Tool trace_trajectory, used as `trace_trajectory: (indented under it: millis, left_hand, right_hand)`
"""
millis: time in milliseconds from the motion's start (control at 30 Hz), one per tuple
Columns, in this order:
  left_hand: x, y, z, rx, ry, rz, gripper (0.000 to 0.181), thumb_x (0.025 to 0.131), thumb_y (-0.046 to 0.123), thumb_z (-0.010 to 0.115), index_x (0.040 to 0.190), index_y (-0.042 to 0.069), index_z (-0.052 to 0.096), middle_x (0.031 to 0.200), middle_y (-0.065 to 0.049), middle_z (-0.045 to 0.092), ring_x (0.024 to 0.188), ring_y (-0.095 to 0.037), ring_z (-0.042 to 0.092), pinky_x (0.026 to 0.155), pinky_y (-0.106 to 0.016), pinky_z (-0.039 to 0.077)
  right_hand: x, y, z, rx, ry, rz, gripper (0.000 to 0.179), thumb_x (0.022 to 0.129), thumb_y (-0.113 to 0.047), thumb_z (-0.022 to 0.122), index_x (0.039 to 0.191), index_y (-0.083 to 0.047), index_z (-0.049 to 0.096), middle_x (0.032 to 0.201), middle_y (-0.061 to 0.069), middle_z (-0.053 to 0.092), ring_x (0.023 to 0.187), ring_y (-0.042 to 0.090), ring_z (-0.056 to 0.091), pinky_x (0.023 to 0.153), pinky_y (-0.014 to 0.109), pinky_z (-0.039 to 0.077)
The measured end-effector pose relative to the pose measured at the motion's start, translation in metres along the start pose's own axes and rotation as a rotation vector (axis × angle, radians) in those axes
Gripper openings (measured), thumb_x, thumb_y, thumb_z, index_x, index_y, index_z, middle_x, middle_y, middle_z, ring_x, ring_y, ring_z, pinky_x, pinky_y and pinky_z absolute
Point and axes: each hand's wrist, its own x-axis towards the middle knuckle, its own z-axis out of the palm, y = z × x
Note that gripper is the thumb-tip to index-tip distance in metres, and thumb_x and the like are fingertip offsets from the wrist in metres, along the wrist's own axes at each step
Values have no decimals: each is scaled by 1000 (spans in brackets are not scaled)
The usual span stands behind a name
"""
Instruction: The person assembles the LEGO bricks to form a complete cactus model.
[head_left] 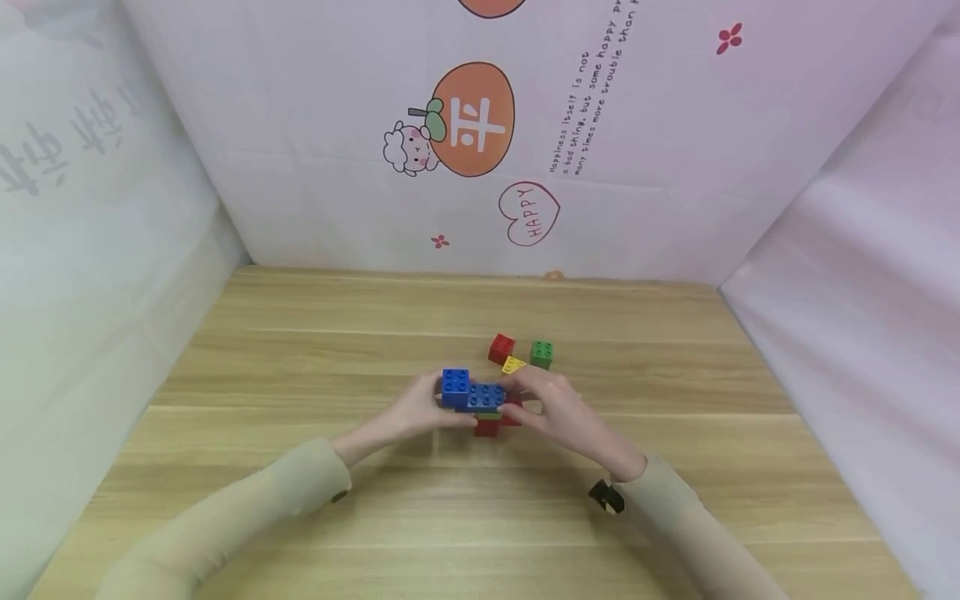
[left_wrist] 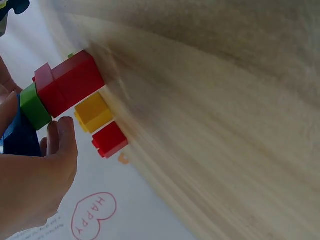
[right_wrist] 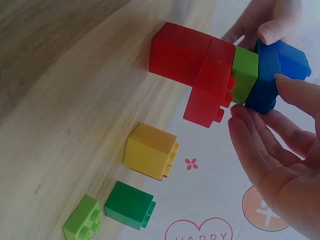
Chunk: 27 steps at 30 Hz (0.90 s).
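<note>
A small tower of toy building bricks stands on the table: a red brick (right_wrist: 180, 52) at the bottom, a wider flat red brick (right_wrist: 210, 85), a light green brick (right_wrist: 245, 75), then a long blue brick (head_left: 487, 397). A square blue brick (head_left: 455, 387) sits on the long one's left end. My left hand (head_left: 412, 410) holds the blue bricks at that end, thumb on the near side and fingers behind. With thumb and fingers my right hand (head_left: 555, 412) pinches the other end of the long blue brick.
Behind the tower lie loose bricks: red (head_left: 502, 348), yellow (head_left: 513, 365), dark green (head_left: 542, 353) and a light green one (right_wrist: 82, 220). A printed white cloth (head_left: 337, 208) hangs along the table's back edge, with more cloth at both sides.
</note>
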Motion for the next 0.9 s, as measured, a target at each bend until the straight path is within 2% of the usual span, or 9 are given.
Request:
trace_trajectory:
  millis: [300, 600, 700, 900]
  left_hand:
    - [0, 0, 1, -45, 4, -61, 55, 83, 24, 81, 132, 8, 61, 129, -11, 68, 120, -27, 63, 108, -49, 48]
    - [0, -1, 1, -55, 6, -46, 56, 81, 21, 82, 131, 7, 61, 127, -13, 69, 119, -29, 65, 106, -47, 50]
    - [1, -3, 1, -54, 2, -46, 57, 79, 18, 83, 131, 6, 61, 127, -14, 69, 118, -30, 65, 105, -46, 51]
    - [1, -4, 2, -54, 7, -53, 58, 78, 17, 83, 130, 5, 61, 126, -15, 69, 118, -30, 65, 105, -46, 51]
  right_hand:
    - [-1, 0, -1, -24, 13, -16, 30, 89, -16, 73, 117, -7, 66, 111, 9, 72, 96, 18, 72, 82, 35, 62]
    - [-5, 8, -7, -36, 118, -54, 24, 88, -13, 75, 111, -7, 70, 104, 10, 72, 93, 20, 72, 80, 36, 63]
    - [-9, 14, -11, -50, 143, -36, 23, 87, -10, 75, 109, -6, 70, 105, 12, 72, 92, 22, 73, 79, 36, 63]
    - [-19, 26, -19, -65, 147, 51, 25, 87, -10, 74, 111, -3, 69, 109, 13, 72, 94, 25, 72, 81, 40, 63]
